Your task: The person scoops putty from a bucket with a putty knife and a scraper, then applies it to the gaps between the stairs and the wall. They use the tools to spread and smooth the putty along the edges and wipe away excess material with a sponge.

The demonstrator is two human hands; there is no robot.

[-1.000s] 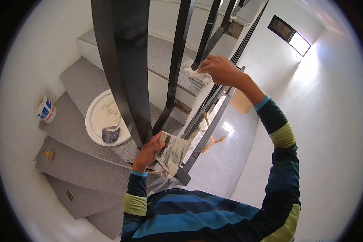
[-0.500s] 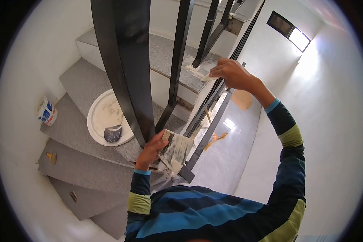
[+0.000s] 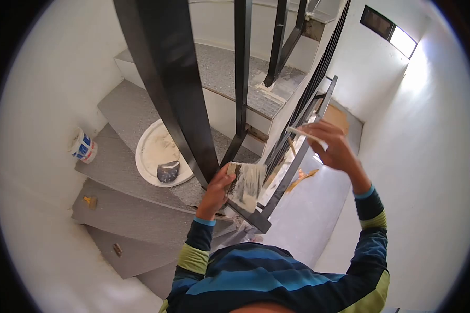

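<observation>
My left hand point(image 3: 216, 194) grips a flat board point(image 3: 247, 187) smeared with whitish paste, close to the foot of the thick black post point(image 3: 175, 78). A thin, light-coloured flat scraper point(image 3: 299, 132) is pinched in my right hand point(image 3: 333, 146), which is raised over the black railing at the right. Pale paste lies around the foot of a black baluster point(image 3: 274, 47) on the upper step. Left of the post, a round white tray point(image 3: 142, 168) holds whitish powder or paste and a dark, rounded scoop-like piece point(image 3: 168, 171).
Grey winding steps point(image 3: 125, 201) curve down at the left. On them stand a white and blue bucket point(image 3: 83, 147), a yellow-handled tool point(image 3: 90, 202) and a small brown piece point(image 3: 117, 249). Black railing bars point(image 3: 284, 182) run along the right, above a lower floor point(image 3: 308, 208).
My right hand has drawn back from the upper step, down and to the right, with the scraper. The view has shifted, and my left hand still holds the board.
</observation>
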